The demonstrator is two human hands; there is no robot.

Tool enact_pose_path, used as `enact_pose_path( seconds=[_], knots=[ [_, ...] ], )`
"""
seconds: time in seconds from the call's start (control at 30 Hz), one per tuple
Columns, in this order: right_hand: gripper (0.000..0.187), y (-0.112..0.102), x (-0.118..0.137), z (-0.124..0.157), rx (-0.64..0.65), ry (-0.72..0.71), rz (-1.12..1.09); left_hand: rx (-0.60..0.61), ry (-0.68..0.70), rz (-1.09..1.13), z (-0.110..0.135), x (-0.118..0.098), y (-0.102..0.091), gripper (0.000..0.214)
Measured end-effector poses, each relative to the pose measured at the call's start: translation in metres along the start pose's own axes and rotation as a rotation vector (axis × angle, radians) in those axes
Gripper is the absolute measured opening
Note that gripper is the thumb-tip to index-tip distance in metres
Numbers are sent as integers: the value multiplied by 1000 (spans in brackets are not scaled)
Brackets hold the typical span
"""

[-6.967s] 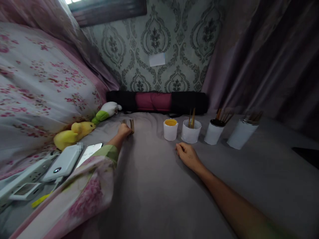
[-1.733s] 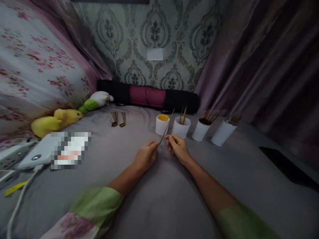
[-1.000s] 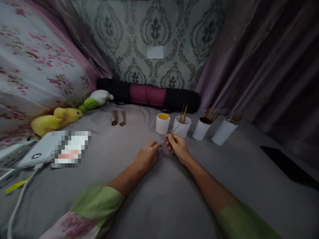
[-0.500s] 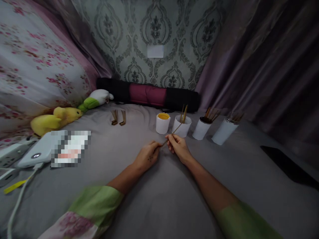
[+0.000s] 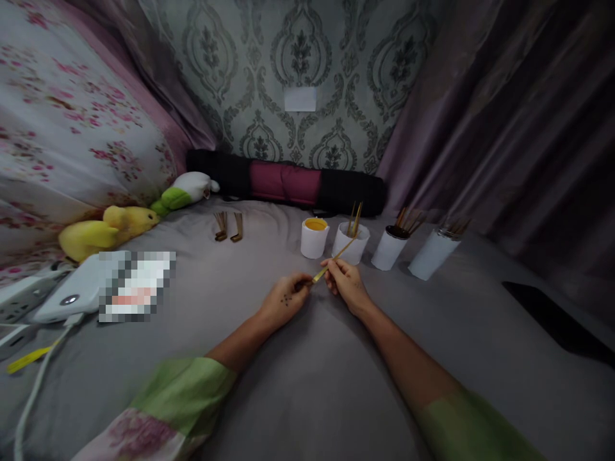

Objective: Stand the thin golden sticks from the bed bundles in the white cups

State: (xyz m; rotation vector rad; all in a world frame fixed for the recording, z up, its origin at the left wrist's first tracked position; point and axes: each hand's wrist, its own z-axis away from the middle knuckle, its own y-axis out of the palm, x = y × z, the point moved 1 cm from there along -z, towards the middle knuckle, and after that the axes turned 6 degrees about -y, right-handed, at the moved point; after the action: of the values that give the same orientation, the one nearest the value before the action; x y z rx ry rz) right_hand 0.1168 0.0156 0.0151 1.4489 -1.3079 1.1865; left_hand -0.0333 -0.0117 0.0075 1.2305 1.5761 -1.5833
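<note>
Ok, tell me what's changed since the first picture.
The left hand moved right, from the stick bundles to near the right hand. A thin golden stick has been taken up; the right hand grips it, its lower end at the left fingertips. The four white containers keep their row.

From my end I make out a white, pink-flowered left sleeve (image 5: 158,403) with a broad green cuff (image 5: 196,381), a green right sleeve (image 5: 473,413), dark dots (image 5: 286,299) on the left hand (image 5: 287,298)
</note>
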Motion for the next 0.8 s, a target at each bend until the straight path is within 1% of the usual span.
enact_pose_path(
  seconds=[0.13,0.2,0.3,0.5,0.7,0.8],
  knots=[
    [32,-2,1,-1,-13,0,2,54,-199,192,-1,-2,3,29],
    [31,-3,1,-2,-16,-6,8,91,-269,312,-1,-3,3,31],
    [30,-5,0,-3,-10,-24,23,153,-306,485,-1,-4,3,33],
    [30,-7,2,-2,-1,-40,46,196,-403,706,0,-6,2,31],
    [30,-7,6,-2,36,-66,63,274,-442,855,2,-4,2,27],
    [29,-8,7,-1,54,-60,75,310,-450,895,2,-3,3,26]
  ],
)
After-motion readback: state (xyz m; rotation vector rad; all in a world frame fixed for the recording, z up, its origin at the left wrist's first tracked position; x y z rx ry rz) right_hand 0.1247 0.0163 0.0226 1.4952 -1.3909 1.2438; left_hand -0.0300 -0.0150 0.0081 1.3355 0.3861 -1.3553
